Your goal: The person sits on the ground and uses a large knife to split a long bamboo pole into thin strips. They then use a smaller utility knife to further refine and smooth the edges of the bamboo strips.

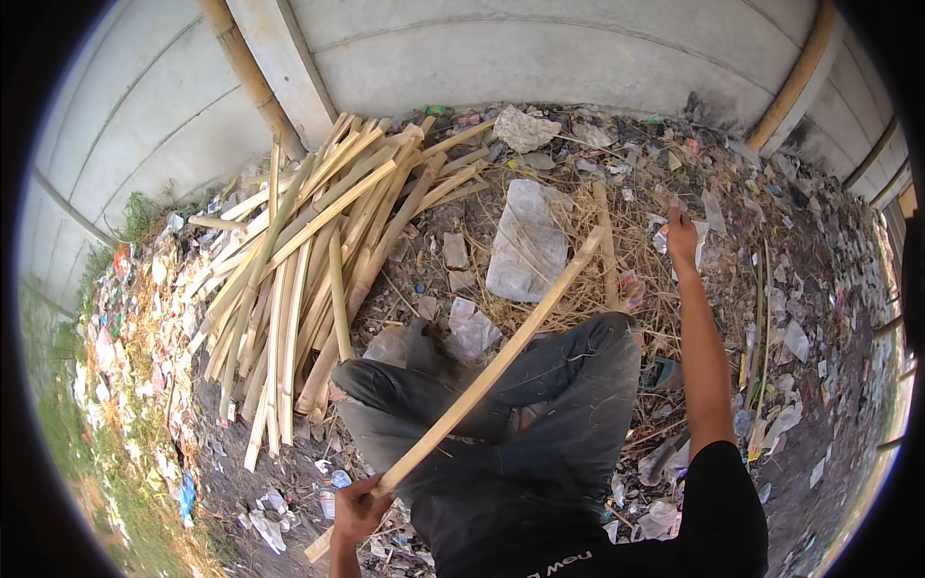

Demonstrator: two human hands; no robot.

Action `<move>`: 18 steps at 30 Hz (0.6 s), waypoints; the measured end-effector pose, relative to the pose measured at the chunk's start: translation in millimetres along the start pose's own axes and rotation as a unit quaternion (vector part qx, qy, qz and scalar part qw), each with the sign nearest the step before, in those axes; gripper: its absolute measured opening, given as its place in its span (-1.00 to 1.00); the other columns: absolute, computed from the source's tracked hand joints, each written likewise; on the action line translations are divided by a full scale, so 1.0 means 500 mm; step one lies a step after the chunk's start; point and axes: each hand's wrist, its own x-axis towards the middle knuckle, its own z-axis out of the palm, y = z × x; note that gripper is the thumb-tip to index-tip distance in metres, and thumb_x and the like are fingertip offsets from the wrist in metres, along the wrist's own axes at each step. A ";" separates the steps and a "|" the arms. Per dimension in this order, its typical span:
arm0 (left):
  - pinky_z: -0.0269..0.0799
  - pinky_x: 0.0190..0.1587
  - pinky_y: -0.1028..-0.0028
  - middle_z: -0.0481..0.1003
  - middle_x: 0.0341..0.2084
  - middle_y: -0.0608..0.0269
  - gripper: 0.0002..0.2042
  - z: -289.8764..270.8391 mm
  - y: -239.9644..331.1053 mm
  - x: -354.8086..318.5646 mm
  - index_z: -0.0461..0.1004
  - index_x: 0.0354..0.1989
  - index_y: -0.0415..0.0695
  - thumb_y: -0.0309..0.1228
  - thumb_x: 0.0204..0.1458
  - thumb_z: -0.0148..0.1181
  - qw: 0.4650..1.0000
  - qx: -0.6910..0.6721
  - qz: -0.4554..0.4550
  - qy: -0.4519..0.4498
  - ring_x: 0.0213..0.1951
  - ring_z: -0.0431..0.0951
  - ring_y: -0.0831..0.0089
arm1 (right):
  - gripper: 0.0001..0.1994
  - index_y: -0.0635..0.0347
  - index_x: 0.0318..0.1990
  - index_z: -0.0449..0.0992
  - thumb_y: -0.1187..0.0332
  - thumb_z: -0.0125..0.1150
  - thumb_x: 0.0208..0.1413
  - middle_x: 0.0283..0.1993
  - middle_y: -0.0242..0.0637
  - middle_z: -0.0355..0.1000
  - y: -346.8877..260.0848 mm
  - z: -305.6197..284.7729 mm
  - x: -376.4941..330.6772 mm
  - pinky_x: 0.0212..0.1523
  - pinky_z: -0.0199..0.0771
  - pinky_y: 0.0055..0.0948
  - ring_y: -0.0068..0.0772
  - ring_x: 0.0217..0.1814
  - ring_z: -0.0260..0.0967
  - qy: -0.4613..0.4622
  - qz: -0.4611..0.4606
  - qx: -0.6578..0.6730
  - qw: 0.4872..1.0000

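Grasping the bamboo strip (491, 370) close to its near end, my left hand (356, 512) sits at near left. Strip slants across the crossed legs (568, 380); its far end lies right of the pale slab (525, 252). Right hand (681, 236): far right, above littered ground (819, 289), fingers apparently curled; I cannot tell whether it grasps anything. Bamboo pile (332, 210): far left, near the grey wall (501, 63).

A long, straight, narrow strip of pale-yellow bamboo (488, 373), bluntly cut at its far end, is gripped close to its near end. It slants over the grey-trousered lap (573, 395), reaching past the lap's left and far edges.
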 end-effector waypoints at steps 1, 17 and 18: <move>0.50 -0.20 0.50 0.66 -0.34 0.11 -0.59 0.012 0.023 0.029 0.60 0.06 -0.41 -0.48 0.06 0.49 1.000 0.024 -0.005 -0.007 -0.28 0.55 0.59 | -0.32 0.38 -0.14 0.59 -0.24 -0.02 0.40 -0.28 0.15 0.56 -0.023 0.005 -0.020 -0.05 0.42 0.01 0.27 -0.16 0.50 -0.026 -0.037 -0.020 0.999; 0.55 0.03 0.41 0.69 -0.14 -0.03 -0.58 0.241 0.276 0.251 0.54 0.16 -0.38 -0.54 0.11 0.38 0.980 0.000 0.138 0.141 -0.07 0.68 0.39 | -0.47 0.35 -0.30 0.55 -0.05 0.06 0.42 -0.55 0.12 0.52 -0.382 0.052 -0.700 -0.42 0.53 0.10 0.28 -0.46 0.55 -0.452 -0.375 -0.035 0.809; 0.56 0.02 0.40 0.69 -0.14 -0.04 -0.58 0.242 0.279 0.252 0.55 0.15 -0.36 -0.53 0.10 0.39 0.979 0.005 0.143 0.146 -0.08 0.69 0.38 | -0.47 0.35 -0.30 0.55 -0.05 0.06 0.42 -0.55 0.12 0.52 -0.387 0.050 -0.712 -0.42 0.55 0.10 0.27 -0.46 0.56 -0.467 -0.374 -0.027 0.801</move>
